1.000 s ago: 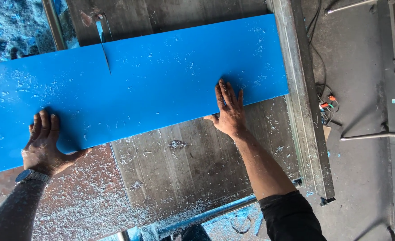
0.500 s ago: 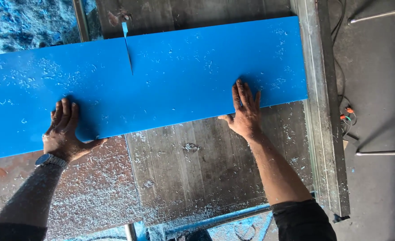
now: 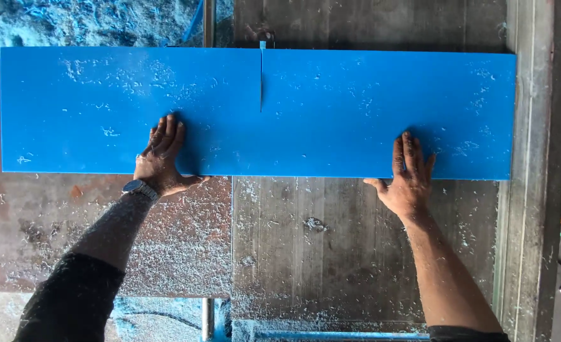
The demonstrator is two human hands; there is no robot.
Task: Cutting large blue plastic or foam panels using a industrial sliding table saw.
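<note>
Squared since the earlier frame, board (image 3: 356, 114) lies level; left hand (image 3: 161, 155) and right hand (image 3: 410, 174) press its near edge, fingers flat (spread, gripping nothing), steadying the slit (image 3: 261, 79).

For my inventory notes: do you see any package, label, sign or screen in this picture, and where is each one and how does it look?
None is in view. The only face-like item is a wristwatch on the left hand, round and dark with a metal band; its dial cannot be made out.
Both hands, the right hand too, press flat on a plain blue board without any sticker, lying on a metal table dusted with shavings.
</note>
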